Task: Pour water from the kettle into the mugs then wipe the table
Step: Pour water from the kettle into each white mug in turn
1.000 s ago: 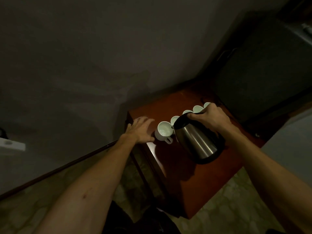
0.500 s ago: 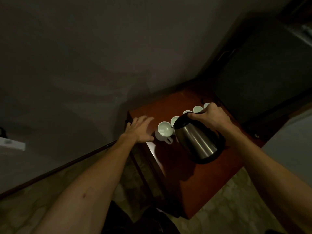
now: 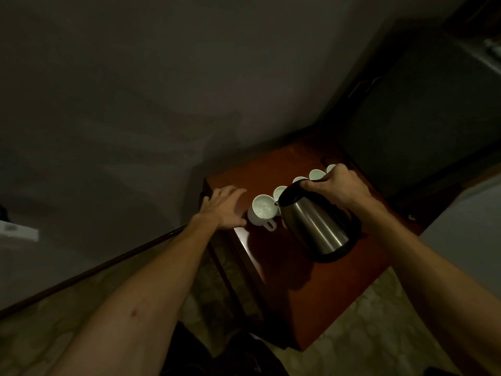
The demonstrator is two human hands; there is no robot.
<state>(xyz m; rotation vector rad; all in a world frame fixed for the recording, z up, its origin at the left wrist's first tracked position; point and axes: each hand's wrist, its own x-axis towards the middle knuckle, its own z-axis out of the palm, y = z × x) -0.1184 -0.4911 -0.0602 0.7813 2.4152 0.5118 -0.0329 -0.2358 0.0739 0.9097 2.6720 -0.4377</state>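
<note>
Gripping kettle (image 3: 315, 229) in right hand (image 3: 340, 187), spout unmoved over centre-frame mug (image 3: 262, 211); pour continuing; left hand (image 3: 223, 206) flat on worktop (image 3: 311, 289).

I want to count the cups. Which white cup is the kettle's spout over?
The leftmost mug, the one nearest the left hand. The kettle spout hangs at its rim; the other mugs sit farther back, partly hidden.

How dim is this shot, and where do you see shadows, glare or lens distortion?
Head view: very dim overall, the wall and corners nearly black; the tilted stainless steel kettle throws a dark shadow onto the reddish-brown wooden table; a pale glare streak runs along the table's near-left edge below the left hand; the white ceramic mugs stand out brightest; the wide-angle lens stretches both forearms toward the frame's edges.
</note>
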